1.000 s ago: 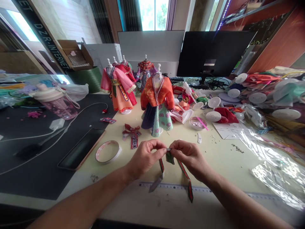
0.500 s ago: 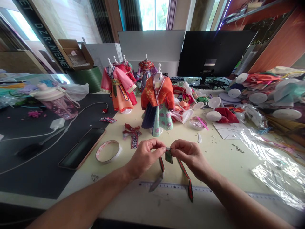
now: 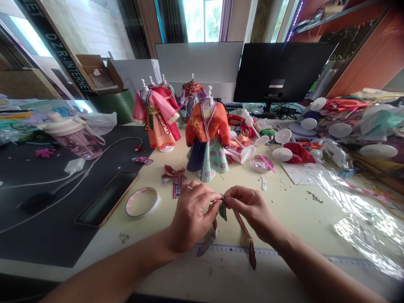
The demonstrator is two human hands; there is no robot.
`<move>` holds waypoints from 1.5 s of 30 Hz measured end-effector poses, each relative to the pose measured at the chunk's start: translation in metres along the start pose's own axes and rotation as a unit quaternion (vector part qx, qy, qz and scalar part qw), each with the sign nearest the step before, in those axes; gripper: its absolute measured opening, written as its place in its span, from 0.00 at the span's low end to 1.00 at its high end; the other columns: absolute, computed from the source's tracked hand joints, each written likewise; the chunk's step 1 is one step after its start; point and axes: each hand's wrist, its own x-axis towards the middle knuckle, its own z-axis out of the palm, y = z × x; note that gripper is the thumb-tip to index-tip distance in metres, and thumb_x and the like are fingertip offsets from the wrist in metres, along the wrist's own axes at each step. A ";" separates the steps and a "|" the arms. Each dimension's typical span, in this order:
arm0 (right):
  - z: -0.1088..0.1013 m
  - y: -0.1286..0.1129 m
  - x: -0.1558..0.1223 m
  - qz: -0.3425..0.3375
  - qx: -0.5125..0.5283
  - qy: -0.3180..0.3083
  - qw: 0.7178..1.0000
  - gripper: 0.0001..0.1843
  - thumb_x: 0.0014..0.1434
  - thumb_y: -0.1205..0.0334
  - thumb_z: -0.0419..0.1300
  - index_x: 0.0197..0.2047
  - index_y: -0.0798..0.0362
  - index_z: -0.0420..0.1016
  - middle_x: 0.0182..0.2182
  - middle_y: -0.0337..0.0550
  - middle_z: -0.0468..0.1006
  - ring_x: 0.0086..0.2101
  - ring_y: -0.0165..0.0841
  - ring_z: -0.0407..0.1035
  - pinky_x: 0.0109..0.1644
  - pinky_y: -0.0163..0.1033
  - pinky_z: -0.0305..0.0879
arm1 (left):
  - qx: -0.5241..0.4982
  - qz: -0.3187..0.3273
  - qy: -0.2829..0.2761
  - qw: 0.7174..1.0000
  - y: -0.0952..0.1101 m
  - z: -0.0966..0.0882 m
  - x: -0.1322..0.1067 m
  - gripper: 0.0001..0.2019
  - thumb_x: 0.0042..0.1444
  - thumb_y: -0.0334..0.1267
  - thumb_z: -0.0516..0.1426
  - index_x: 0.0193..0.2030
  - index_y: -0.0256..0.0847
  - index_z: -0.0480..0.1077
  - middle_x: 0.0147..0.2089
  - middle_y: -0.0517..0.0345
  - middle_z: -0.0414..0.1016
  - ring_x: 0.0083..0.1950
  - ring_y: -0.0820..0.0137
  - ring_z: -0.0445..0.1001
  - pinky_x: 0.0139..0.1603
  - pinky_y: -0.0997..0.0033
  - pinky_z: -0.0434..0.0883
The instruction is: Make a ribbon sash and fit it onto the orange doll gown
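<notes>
Between my two hands hangs a narrow patterned ribbon (image 3: 244, 225) in dark green and red, with a short green flap (image 3: 223, 210) at its middle. My left hand (image 3: 195, 214) pinches it between thumb and fingers, the back of the hand turned up and a ring showing. My right hand (image 3: 248, 206) pinches the same ribbon close beside, fingertips nearly touching the left ones. One ribbon tail drops below each hand, the right one reaching a clear ruler (image 3: 265, 251). Beyond the hands stands a small dress form in an orange jacket (image 3: 208, 126) and a blue and mint skirt.
Left of my hands lie a tape roll (image 3: 142, 203), a phone (image 3: 107, 198) and a red bow (image 3: 173, 174). More dressed forms (image 3: 154, 113) stand behind. At right are a small bowl (image 3: 261, 164), crumpled clear plastic (image 3: 362, 235) and piled doll clothes (image 3: 341, 113).
My left hand has rolled over so its back faces up, covering more of the left ribbon tail. The green flap has turned narrower. My right hand holds nearly still.
</notes>
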 end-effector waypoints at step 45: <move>0.001 -0.004 0.000 -0.011 -0.014 -0.018 1.000 0.07 0.53 0.60 0.59 0.29 0.55 0.73 0.25 0.38 0.73 0.28 0.27 0.63 0.32 0.34 0.59 | -0.109 -0.133 -0.061 0.983 0.002 -0.003 0.007 0.08 0.54 0.29 0.54 0.26 0.40 0.69 0.27 0.60 0.71 0.34 0.70 0.67 0.42 0.69 0.64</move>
